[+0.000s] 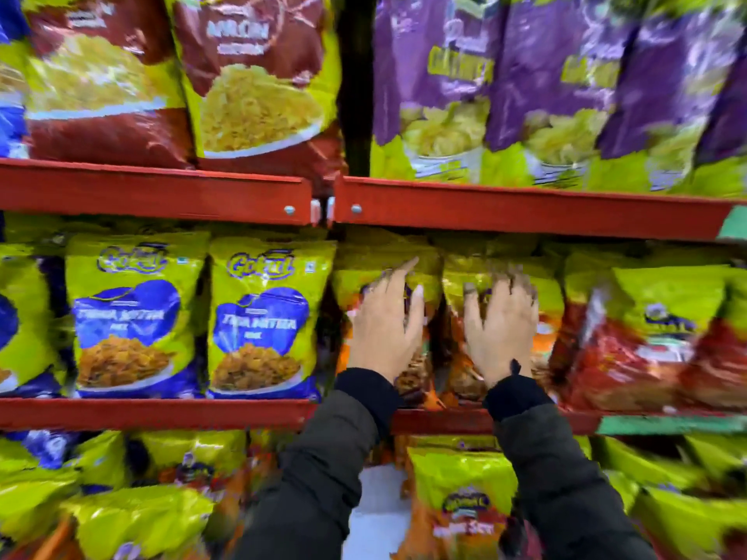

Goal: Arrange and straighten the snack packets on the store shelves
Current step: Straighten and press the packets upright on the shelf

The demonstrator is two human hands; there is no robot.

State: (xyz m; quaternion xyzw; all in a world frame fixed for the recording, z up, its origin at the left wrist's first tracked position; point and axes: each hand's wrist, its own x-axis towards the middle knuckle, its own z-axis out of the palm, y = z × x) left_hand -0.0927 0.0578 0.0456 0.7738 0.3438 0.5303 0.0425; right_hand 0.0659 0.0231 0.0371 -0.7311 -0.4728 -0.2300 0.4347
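On the middle red shelf [161, 414] stand yellow-green snack packets. My left hand [386, 325] lies flat with spread fingers on the front of an orange-and-yellow packet [355, 276]. My right hand [501, 325] presses the same way on the neighbouring orange packet [456, 369], fingers curled over its upper part. Both packets stand roughly upright, side by side. To their left are two blue-and-yellow packets [258, 321], upright and facing front. To the right a red-and-yellow packet [638, 341] leans. The picture is blurred by motion.
The upper shelf [525, 212] carries maroon packets [250, 82] on the left and purple packets [558, 74] on the right. Below, the lower shelf holds jumbled yellow, blue and orange packets [461, 503], with a white gap [376, 519] among them. Dark jacket sleeves cover both my arms.
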